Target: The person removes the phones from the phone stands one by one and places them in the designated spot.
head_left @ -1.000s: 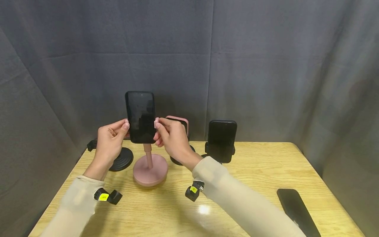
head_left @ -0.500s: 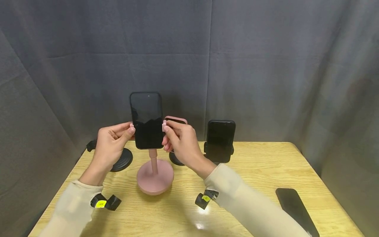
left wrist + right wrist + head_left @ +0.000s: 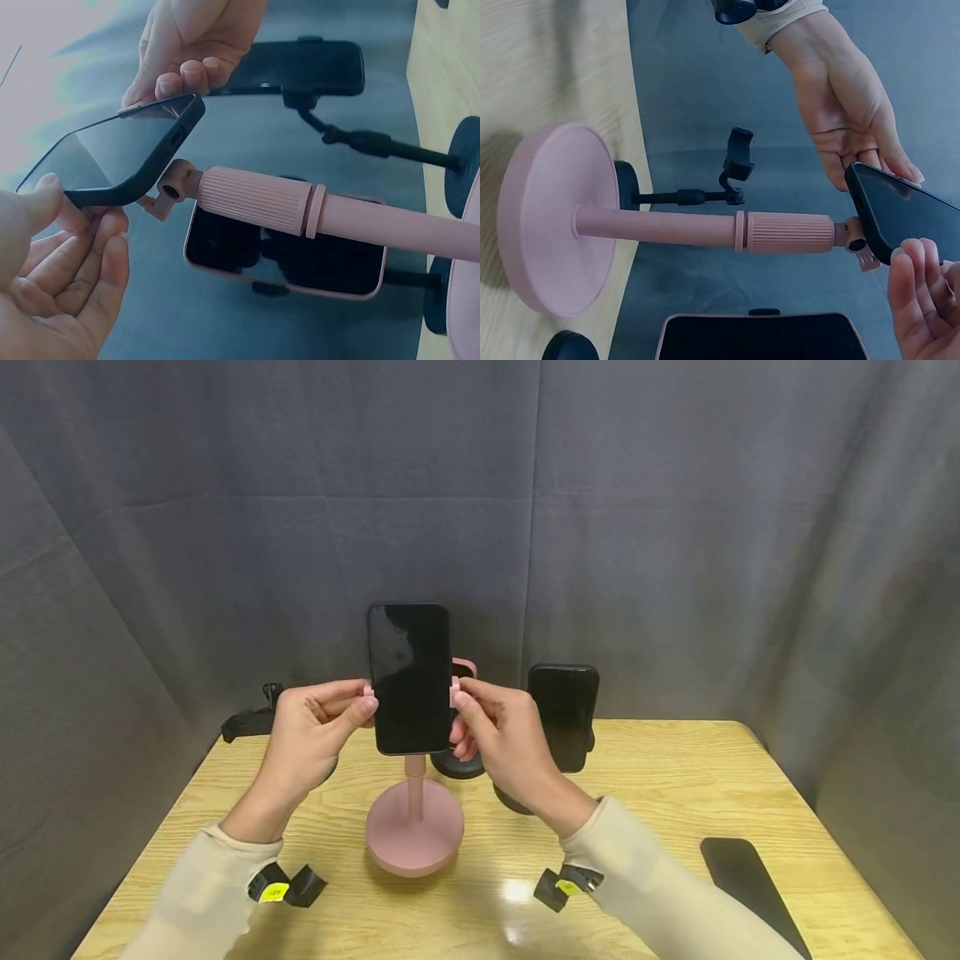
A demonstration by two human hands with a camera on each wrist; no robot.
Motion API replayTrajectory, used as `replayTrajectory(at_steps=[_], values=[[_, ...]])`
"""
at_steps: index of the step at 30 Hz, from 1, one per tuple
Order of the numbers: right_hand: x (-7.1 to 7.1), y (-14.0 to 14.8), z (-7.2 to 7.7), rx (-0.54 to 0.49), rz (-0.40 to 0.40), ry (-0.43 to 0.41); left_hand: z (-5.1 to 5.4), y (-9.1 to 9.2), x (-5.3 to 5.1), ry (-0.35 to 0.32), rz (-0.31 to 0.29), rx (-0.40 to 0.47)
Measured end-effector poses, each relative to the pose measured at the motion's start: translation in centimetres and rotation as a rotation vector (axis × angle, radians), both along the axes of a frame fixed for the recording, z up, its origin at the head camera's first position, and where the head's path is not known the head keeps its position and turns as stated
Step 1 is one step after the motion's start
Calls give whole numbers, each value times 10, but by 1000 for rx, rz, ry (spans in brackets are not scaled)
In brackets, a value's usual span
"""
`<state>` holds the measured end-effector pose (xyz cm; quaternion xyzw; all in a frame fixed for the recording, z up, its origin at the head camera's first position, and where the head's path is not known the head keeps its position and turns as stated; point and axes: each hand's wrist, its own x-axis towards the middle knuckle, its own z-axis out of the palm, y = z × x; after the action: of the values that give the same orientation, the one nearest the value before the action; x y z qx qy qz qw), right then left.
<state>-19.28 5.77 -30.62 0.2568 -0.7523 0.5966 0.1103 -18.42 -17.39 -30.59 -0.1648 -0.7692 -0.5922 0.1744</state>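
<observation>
A black phone (image 3: 411, 681) stands upright in a pink clamp (image 3: 454, 692) on top of a pink stand (image 3: 415, 828). My left hand (image 3: 303, 743) pinches the clamp's left end beside the phone's edge, thumb in front. On the other side, my right hand (image 3: 510, 739) pinches the clamp's right end between thumb and forefinger. The left wrist view shows the phone (image 3: 112, 154) above the ribbed pink stem (image 3: 251, 199). In the right wrist view the round pink base (image 3: 559, 217) is near the table; whether it touches cannot be told.
Behind my right hand, a black phone (image 3: 564, 714) sits in a black holder, and a pink-edged phone (image 3: 761, 337) stands nearby. An unloaded black holder (image 3: 249, 724) is at the back left. Another dark phone (image 3: 753, 889) lies at the right. Grey curtain (image 3: 637, 527) hangs behind.
Both hands have moved right and nearer to me, with the pink stand and its phone moving along between them. The grip on the clamp's two ends looks the same.
</observation>
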Motion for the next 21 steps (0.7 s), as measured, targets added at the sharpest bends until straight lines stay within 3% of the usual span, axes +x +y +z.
replayTrajectory(at_steps=[14,21], values=[[17,36,8,13,-30,34,4,33,10,-2,-56,41],[25,55,4,10,-64,-2,1,49,11,-23,-99,23]])
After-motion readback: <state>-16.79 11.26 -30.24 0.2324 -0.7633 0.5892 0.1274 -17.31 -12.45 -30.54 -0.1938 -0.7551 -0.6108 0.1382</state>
